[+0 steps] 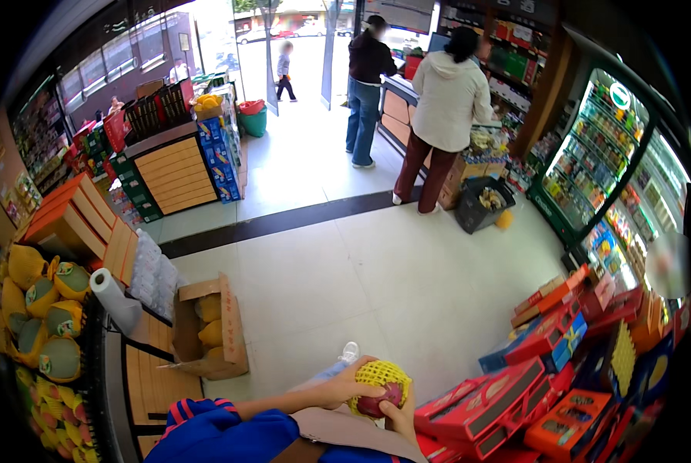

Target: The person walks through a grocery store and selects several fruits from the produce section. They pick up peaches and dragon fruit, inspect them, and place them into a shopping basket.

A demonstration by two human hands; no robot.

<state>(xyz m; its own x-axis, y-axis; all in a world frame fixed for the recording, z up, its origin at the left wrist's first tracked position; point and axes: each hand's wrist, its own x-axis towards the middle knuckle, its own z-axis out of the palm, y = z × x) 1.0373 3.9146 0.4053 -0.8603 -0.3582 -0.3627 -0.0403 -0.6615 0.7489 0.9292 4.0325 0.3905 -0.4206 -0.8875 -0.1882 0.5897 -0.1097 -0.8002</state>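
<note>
A round, reddish-purple fruit [374, 402] sits partly inside a yellow foam net sleeve [383, 373], held in front of my body. My left hand [340, 385] grips it from the left, thumb across the bare skin. On the other side my right hand [402, 412] wraps around it, with its thumb on the lower part of the fruit; its other fingers are mostly hidden behind. The net covers the top and edges of the fruit. Below my hands lies the pinkish-beige flap of a bag [345, 428].
On the left are netted melons [59, 359], a plastic-bag roll [111, 298] and a cardboard box [235, 341] on the floor. Red gift boxes [490, 405] crowd the right, below drinks fridges [597, 150]. Two people [449, 98] stand at the counter [394, 110].
</note>
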